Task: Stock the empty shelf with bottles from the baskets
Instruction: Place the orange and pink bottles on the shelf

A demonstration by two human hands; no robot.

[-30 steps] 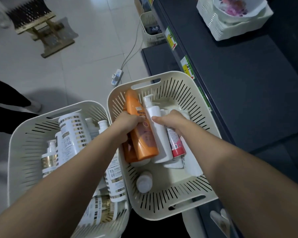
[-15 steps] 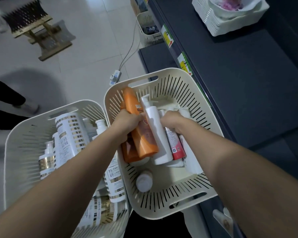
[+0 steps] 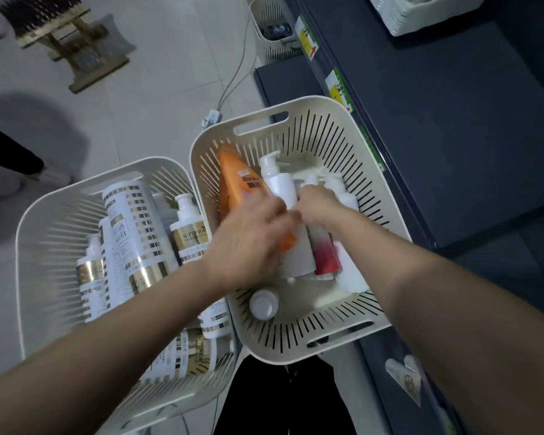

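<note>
Head view: reaching into the right basket (image 3: pixel 333 133), laying the left hand (image 3: pixel 248 240) over the orange bottle (image 3: pixel 233 180) along its left wall, working the right hand (image 3: pixel 319 204) beside the white pump bottle (image 3: pixel 280 183). Blurred, so unable to tell either grip. Risking toppling packed neighbours when lifting.

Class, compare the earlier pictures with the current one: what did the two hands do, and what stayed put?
The left hand has slid right across the orange bottle toward the white pump bottle, meeting the right hand; blur hides its grip. The right hand stays by the red bottle. No bottle has left the right basket; the left basket is unchanged.
</note>
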